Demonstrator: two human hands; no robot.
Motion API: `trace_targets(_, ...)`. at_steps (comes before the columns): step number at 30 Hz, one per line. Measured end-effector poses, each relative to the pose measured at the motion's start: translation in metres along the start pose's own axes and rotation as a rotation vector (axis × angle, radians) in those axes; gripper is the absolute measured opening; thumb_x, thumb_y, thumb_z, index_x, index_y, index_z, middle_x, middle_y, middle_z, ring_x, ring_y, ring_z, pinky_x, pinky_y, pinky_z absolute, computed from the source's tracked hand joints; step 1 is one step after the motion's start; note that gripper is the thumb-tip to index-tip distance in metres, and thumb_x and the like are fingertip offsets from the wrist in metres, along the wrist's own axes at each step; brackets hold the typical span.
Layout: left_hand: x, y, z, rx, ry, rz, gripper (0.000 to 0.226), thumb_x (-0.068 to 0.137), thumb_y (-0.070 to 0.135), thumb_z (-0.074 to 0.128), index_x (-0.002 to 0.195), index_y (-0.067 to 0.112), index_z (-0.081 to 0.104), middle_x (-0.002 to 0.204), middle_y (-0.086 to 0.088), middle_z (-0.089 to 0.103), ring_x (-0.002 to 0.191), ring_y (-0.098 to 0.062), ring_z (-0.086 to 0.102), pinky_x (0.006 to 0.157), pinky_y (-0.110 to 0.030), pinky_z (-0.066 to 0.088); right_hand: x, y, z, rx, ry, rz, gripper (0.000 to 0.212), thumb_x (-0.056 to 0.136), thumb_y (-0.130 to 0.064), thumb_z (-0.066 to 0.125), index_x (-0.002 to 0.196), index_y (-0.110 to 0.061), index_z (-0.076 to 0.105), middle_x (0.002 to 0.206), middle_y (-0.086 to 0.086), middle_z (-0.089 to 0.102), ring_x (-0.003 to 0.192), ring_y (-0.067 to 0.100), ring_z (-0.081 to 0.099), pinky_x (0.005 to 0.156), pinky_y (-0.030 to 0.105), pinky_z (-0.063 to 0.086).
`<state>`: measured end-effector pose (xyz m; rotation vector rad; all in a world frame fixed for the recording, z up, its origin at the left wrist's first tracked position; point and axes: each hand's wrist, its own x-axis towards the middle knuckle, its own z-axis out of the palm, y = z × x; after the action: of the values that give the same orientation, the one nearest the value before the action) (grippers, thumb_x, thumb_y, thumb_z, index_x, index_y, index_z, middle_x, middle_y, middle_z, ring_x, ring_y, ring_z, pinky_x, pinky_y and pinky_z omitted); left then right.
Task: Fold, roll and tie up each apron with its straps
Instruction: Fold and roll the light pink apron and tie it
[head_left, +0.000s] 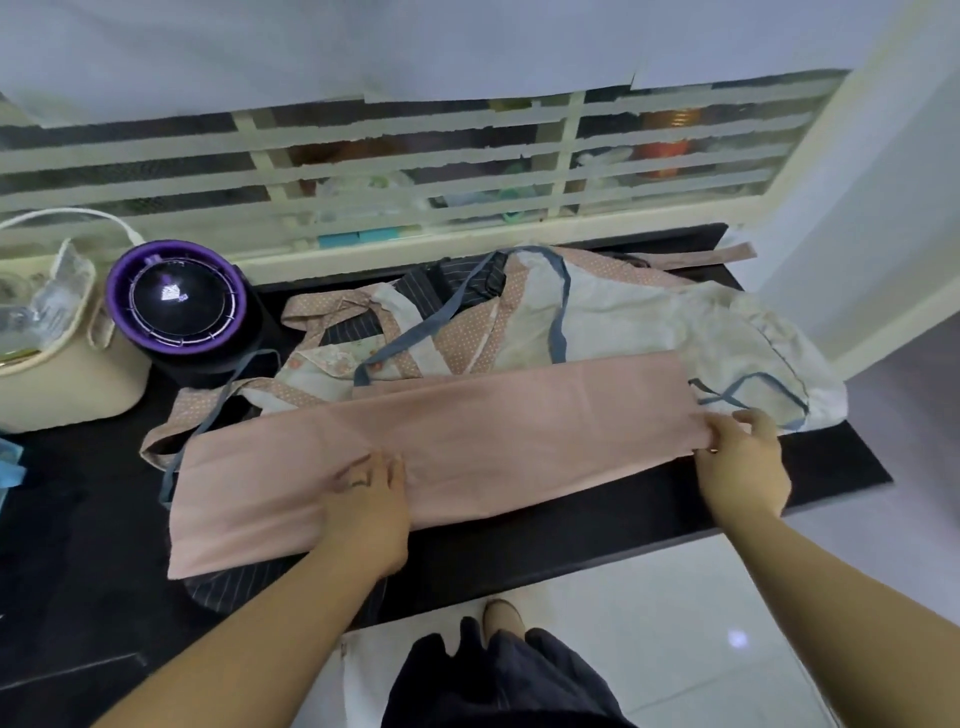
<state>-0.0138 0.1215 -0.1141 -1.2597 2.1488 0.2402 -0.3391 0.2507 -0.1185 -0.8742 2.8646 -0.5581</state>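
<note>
Pink apron folded into a long band; rolling and tying are yet to come.
It lies along the front edge of the black counter. The left hand presses flat-fingered on its middle, gripping nothing. The right hand pinches its right end. Folding looks about done, and no roll is begun. Toward the back edge, a heap of other aprons waits unfolded.
</note>
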Motion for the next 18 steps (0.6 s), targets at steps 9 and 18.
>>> trace_targets(9,0.010,0.053,-0.004,-0.034,0.019,0.194,0.096,0.086,0.015,0.052,0.148,0.034,-0.020,0.155,-0.002,-0.030,0.146,-0.032,-0.013,0.107,-0.062,0.025,0.008,-0.013,-0.011,1.242,-0.240,0.633,0.028,0.082,-0.013,0.056,0.109,-0.014,0.062,0.098,0.006,0.064,0.087,0.026,0.062,0.069,0.029,0.051)
trace_targets(18,0.011,0.051,-0.009,0.106,-0.132,0.196,0.109,0.086,0.015,0.058,0.140,0.036,-0.034,0.147,-0.004,-0.044,0.143,-0.032,-0.024,0.107,-0.068,0.021,0.035,0.014,-0.038,1.162,-0.429,0.501,0.012,0.088,0.003,0.044,0.087,-0.001,0.055,0.087,0.011,0.060,0.082,0.022,0.058,0.073,0.030,0.056)
